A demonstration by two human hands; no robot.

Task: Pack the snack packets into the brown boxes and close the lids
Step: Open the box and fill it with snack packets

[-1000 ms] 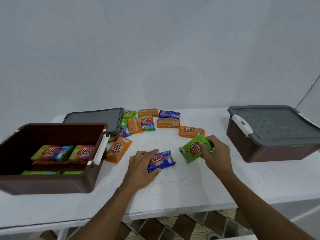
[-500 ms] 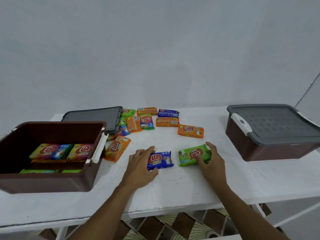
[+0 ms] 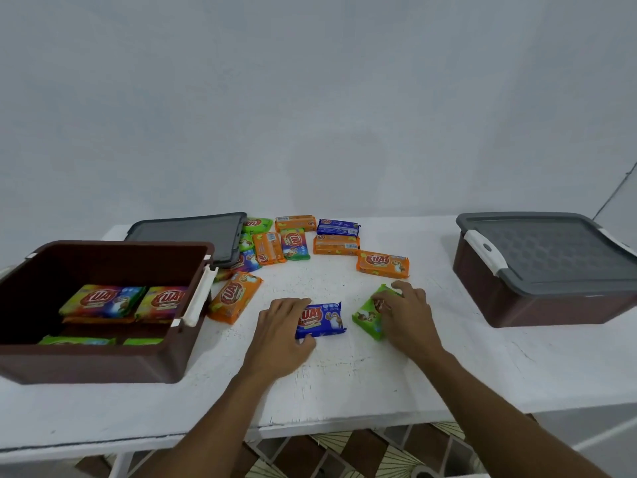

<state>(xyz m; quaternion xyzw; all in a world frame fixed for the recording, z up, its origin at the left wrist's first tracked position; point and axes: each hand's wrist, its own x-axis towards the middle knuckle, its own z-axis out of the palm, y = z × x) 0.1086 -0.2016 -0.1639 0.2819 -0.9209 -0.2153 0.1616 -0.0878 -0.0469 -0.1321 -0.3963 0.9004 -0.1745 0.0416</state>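
left hand (image 3: 280, 334) gripping blue packet (image 3: 324, 320), right hand (image 3: 408, 315) gripping green packet (image 3: 366, 319)

An open box (image 3: 103, 369) is set at the left of the table (image 3: 344, 384), with packets (image 3: 103, 300) stacked inside and a loose lid (image 3: 186, 232) laid behind it. A closed box (image 3: 537, 308) is placed at the right; more packets (image 3: 336, 244) are scattered between them.
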